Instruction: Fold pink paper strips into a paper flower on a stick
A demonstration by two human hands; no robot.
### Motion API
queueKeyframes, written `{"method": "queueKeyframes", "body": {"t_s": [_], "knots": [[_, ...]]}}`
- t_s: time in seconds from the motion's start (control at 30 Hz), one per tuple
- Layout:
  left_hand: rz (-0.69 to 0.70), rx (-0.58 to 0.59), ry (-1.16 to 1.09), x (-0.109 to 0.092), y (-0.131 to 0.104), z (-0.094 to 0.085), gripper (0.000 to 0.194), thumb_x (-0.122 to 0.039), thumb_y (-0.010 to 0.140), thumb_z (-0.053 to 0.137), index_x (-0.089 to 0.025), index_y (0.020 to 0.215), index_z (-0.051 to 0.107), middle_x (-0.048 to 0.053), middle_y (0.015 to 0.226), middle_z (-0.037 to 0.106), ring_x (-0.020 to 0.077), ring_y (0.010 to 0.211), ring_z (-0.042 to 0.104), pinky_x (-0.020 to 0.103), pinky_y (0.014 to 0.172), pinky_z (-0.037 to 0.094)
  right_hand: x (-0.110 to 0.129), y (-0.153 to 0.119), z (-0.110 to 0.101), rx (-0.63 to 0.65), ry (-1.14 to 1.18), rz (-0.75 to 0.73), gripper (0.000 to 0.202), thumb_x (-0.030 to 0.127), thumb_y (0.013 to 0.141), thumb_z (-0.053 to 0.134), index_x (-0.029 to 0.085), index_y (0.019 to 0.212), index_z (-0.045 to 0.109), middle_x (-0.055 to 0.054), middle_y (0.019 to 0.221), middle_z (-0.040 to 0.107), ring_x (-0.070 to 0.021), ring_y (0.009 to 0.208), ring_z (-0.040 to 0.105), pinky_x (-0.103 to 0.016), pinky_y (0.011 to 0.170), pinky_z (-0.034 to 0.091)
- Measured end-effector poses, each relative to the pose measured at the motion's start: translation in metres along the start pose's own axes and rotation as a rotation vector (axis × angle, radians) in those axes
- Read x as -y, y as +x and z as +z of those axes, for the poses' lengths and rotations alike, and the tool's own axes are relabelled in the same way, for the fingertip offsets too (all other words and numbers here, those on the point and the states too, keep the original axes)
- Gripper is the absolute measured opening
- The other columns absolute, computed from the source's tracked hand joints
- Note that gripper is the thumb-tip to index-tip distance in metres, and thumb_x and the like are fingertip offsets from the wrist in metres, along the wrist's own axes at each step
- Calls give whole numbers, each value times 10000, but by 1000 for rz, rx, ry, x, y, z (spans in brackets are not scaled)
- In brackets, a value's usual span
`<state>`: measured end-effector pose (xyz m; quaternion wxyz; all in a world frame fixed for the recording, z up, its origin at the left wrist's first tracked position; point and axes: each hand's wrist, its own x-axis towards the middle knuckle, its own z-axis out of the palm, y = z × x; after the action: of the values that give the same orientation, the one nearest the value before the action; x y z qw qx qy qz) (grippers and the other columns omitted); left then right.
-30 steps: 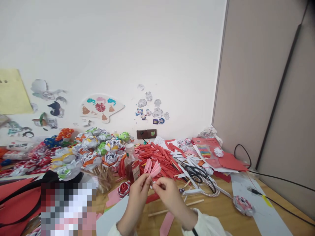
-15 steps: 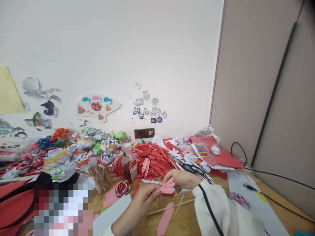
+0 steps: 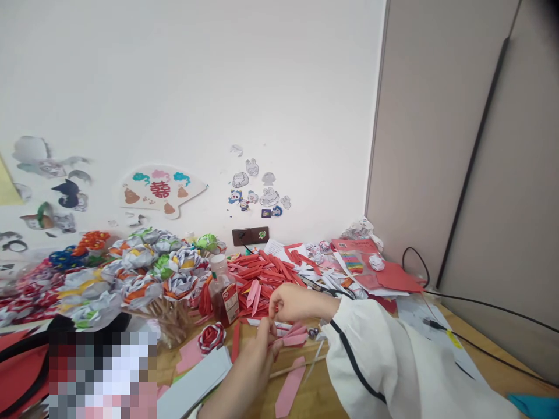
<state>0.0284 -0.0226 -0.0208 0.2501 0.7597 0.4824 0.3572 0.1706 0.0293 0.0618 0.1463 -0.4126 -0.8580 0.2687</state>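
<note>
I work at a yellow-brown wooden table (image 3: 315, 396) against a smooth white wall (image 3: 218, 75); a white fan-shaped cutout (image 3: 161, 189) with a red character is fixed there, behind and left of the clear bottle of reddish-brown liquid with a white cap (image 3: 218, 294), and a flat grey-beige panel (image 3: 423, 145) rises well to the bottle's right. Left of the bottle crowd crumpled paper flowers in white, orange and green (image 3: 144, 262), above a bundle of thin light-brown stems (image 3: 168, 320). Just in front of the bottle sits a tightly rolled red-and-white paper rose (image 3: 212, 337). In front and to the bottle's right, my left hand (image 3: 262, 343) grips the creased, fanned pink paper piece (image 3: 294, 334), which sticks out rightward. Beyond, right of the bottle, lies a loose heap of narrow folded red paper strips (image 3: 266, 267). My right hand (image 3: 297, 302), right of the bottle, has its fingers curled in at my left fingertips; I cannot tell whether they pinch anything. Flat, smooth red paper sheets (image 3: 399, 276) lie far right of the bottle.
</note>
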Motion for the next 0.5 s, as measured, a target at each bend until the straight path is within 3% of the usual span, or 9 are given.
{"method": "queueKeyframes", "body": {"t_s": [0.17,0.27,0.4,0.5], "knots": [[21,-23,-52,6,7,-3,184,-212,773,387,-166,940,450,-31,537,550,138,492,503,216,497,348,23,-10,20,-214,-191,-41,211,70,658,477,170,772,624,-13,687,626,-122,581,538,-188,471,307],[49,-93,-128,4,9,-10,177,-196,742,392,-165,883,494,16,630,610,166,587,557,245,550,409,31,-20,43,-361,-208,-61,243,67,730,424,173,897,565,-39,763,630,-158,670,570,-215,525,333],[15,-112,-268,-4,10,-17,99,-246,728,448,-178,721,520,29,698,624,179,687,570,278,642,442,24,-33,72,-580,-28,-70,208,90,796,387,186,935,508,-42,820,617,-170,759,574,-234,631,382],[-18,-23,-486,-7,11,-16,227,-389,717,532,-168,667,508,-9,621,567,132,591,518,225,545,405,12,-38,82,-696,143,-27,139,118,794,403,194,878,484,-11,701,595,-157,654,567,-234,605,393]]}}
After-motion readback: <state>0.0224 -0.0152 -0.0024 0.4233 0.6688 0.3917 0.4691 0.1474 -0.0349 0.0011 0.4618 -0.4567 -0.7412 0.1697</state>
